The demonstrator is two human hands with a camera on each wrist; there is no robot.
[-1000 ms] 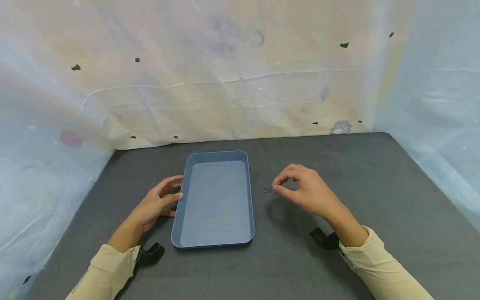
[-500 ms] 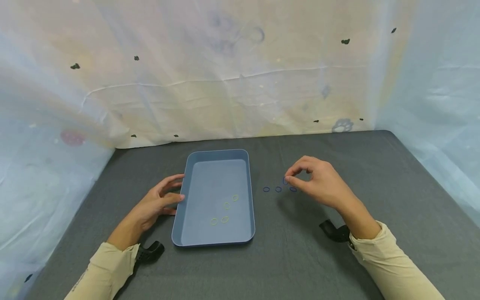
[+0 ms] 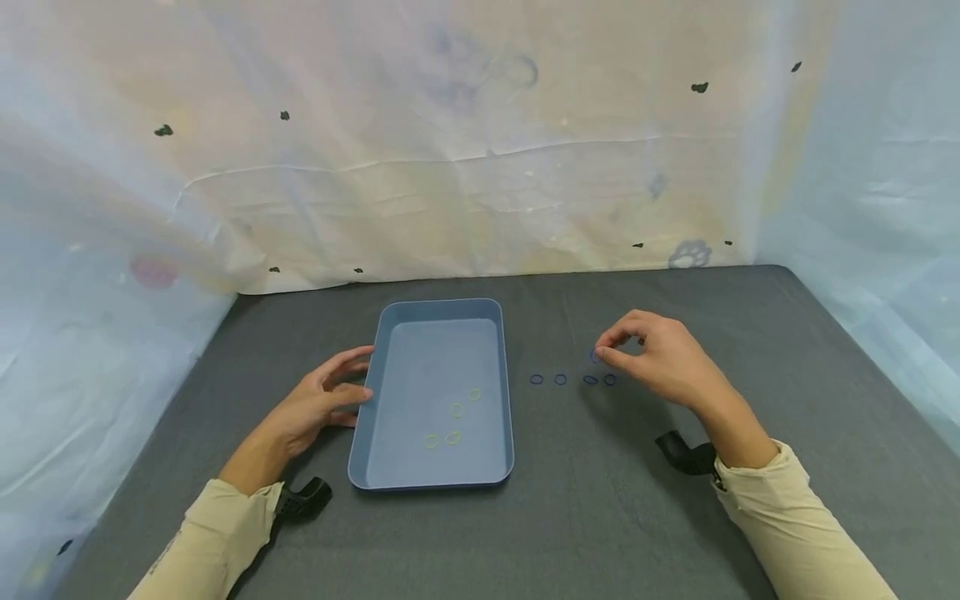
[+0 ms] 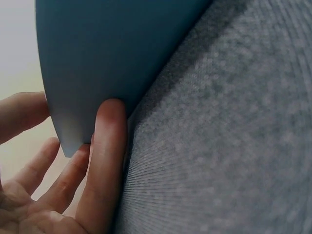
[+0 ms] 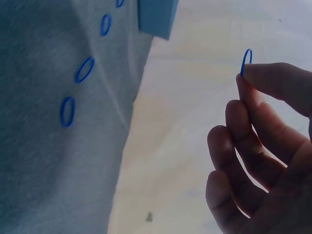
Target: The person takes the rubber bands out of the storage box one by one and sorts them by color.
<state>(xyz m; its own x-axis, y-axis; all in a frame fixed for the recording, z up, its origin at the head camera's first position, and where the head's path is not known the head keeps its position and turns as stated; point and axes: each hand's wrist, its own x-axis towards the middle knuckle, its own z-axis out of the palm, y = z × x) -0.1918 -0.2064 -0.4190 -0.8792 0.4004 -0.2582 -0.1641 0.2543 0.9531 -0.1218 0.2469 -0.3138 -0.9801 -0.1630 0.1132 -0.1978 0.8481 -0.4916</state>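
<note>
My right hand [image 3: 663, 358] is above the table, pinching a small blue rubber band [image 5: 247, 57] between thumb and index finger. Below those fingertips, several more blue rubber bands [image 3: 560, 379] lie in a row right of the blue-grey tray [image 3: 507, 417]. My left hand [image 3: 309, 408] rests against the tray's left side, its fingers spread and only loosely bent. In the left wrist view one finger [image 4: 111, 146] touches the tray's outer wall. Inside the tray, toward its near right part, lie several yellow-green rubber bands [image 3: 453, 437].
Dark grey cloth covers the table [image 3: 600, 533]. A pale patterned curtain [image 3: 465, 208] hangs along the far edge, with light blue sheeting [image 3: 885, 225] at the sides. Each wrist wears a black strap mount [image 3: 303, 500].
My right hand has moved right and slightly away with the pinched blue band, uncovering other blue bands on the cloth. The left hand stays at the tray.
</note>
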